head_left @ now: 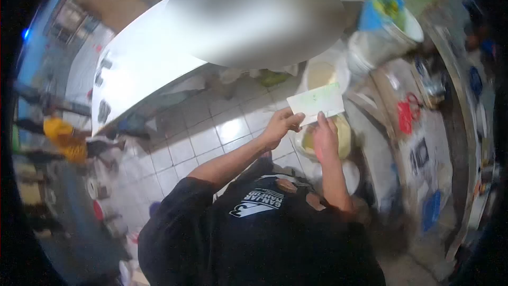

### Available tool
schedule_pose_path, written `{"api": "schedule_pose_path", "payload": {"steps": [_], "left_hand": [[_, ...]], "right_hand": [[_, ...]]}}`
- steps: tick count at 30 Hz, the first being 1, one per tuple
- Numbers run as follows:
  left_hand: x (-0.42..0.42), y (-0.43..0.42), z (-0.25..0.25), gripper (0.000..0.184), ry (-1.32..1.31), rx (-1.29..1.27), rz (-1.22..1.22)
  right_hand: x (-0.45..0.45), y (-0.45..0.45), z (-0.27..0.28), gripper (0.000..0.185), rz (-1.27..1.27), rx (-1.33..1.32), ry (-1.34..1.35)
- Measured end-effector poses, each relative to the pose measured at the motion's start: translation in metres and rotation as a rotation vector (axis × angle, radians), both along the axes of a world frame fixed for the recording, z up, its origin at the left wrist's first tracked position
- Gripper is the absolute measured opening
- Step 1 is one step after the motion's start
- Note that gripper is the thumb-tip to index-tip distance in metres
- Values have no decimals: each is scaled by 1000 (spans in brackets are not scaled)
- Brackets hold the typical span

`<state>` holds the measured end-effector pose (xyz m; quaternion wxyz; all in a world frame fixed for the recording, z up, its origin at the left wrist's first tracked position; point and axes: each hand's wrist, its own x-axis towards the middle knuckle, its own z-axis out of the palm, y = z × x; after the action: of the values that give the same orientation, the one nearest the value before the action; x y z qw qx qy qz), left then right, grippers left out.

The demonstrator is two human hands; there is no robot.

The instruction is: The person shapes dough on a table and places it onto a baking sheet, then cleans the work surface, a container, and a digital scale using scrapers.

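Observation:
Both my hands hold a white card-like sheet (pixel 317 101) in front of my body, above the floor. Faint green marks show on its upper face. My left hand (pixel 283 127) pinches the near left corner, thumb on top. My right hand (pixel 325 135) grips the near edge further right, its thumb lying on the sheet. The fingers beneath are hidden. Just below the sheet and my right hand stands a pale yellow tub (pixel 341 140), its contents hard to make out.
A long white tabletop (pixel 143 74) runs along the far left. To the right, a bench (pixel 428 153) carries a red item (pixel 405 116) and a blue item (pixel 431 211). A white bucket (pixel 365 50) with a blue bag stands at upper right. Tiled floor (pixel 196 137) lies between.

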<state>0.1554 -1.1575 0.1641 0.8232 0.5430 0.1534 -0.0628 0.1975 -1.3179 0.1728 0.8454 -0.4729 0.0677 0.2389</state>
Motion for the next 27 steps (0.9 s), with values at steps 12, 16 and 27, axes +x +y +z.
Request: {"api": "schedule_pose_path", "payload": {"steps": [12, 16, 27], "left_hand": [[-98, 119, -34, 30, 130, -68, 509], [-92, 188, -38, 28, 130, -59, 619], [22, 370, -64, 25, 197, 118, 275]], "right_hand": [[0, 138, -48, 25, 600, -35, -90], [-3, 200, -66, 35, 703, -55, -19], [66, 358, -109, 53, 389, -251, 28]]}}
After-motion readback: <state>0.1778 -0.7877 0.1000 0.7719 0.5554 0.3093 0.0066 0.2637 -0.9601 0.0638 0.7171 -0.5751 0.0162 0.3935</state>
